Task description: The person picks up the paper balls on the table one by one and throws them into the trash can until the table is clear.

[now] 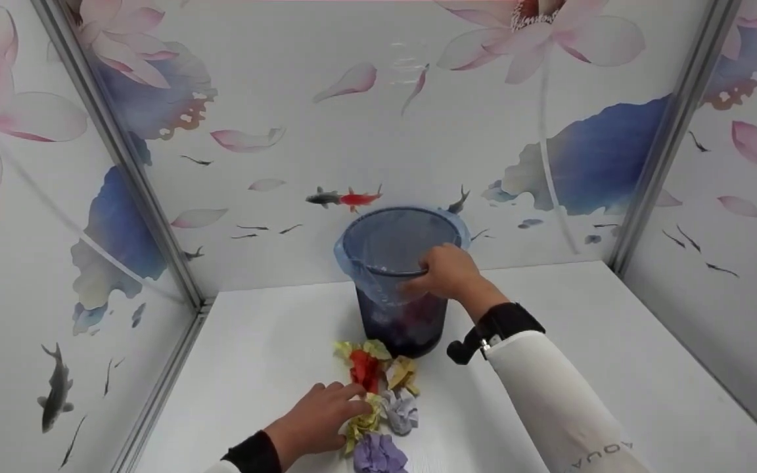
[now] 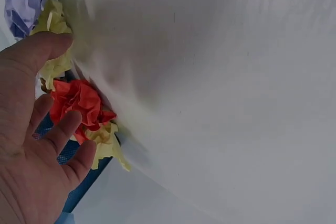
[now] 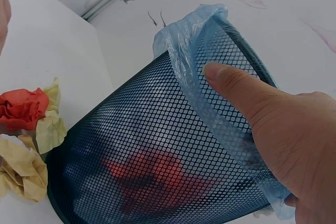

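Observation:
A dark mesh wastebasket (image 1: pixel 378 322) with a blue plastic liner (image 3: pixel 186 40) folded over its rim stands on the white table. My right hand (image 1: pixel 451 272) grips that rim, thumb outside over the liner; the fingers inside are mostly hidden. Through the mesh shows red crumpled paper (image 3: pixel 152 177). In front of the basket lie crumpled paper balls: red (image 1: pixel 364 373), pale yellow (image 1: pixel 376 349), tan (image 1: pixel 403 374), pale grey (image 1: pixel 403 412), yellow (image 1: pixel 365 427) and purple (image 1: pixel 380 454). Beside the red and yellow balls, my left hand (image 1: pixel 322 417) has its fingers loosely bent, holding nothing.
The white tabletop (image 1: pixel 273 341) meets printed panels (image 1: pixel 253 79) at the back and sides, with metal posts (image 1: pixel 119 148) at the corners. The basket stands close to the back panel. Each wrist wears a black strap (image 1: pixel 513 322).

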A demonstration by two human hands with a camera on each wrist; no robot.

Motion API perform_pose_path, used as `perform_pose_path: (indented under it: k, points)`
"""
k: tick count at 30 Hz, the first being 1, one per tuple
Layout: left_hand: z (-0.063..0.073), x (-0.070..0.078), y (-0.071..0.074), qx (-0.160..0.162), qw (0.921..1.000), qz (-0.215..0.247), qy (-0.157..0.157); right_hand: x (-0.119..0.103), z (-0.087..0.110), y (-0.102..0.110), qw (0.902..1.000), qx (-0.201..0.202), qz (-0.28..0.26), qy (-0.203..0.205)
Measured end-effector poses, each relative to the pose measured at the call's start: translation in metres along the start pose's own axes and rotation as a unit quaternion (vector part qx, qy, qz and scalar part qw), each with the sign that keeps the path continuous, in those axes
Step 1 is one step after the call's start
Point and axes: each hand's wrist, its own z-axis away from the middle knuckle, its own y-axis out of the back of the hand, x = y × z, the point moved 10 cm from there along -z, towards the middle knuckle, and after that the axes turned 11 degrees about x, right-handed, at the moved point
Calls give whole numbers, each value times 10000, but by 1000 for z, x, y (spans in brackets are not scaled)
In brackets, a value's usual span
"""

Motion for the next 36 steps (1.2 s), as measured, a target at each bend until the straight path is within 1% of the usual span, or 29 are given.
perform_pose_path:
  k: [10,12,17,25,30,36]
  points:
    - [1,1,-10,93,9996,271,74,-1,2,-2,9999,53,-4,129]
    - [1,2,-10,180,9993,317,41,-2,2,-2,9999,53,-7,157]
    - [2,5,-6,439,9985,332,-28,-1,1,-3,9999,37,64,154]
    - [3,4,-4,529,9980,355,24,-2,0,-2,9999,-5,100,92]
    - [2,2,-5,635,9974,347,-19,-2,0,-1,10000,-15,78,29]
    - [3,5,-1,964,9946,351,-173,-1,-1,-1,9999,-50,103,-33]
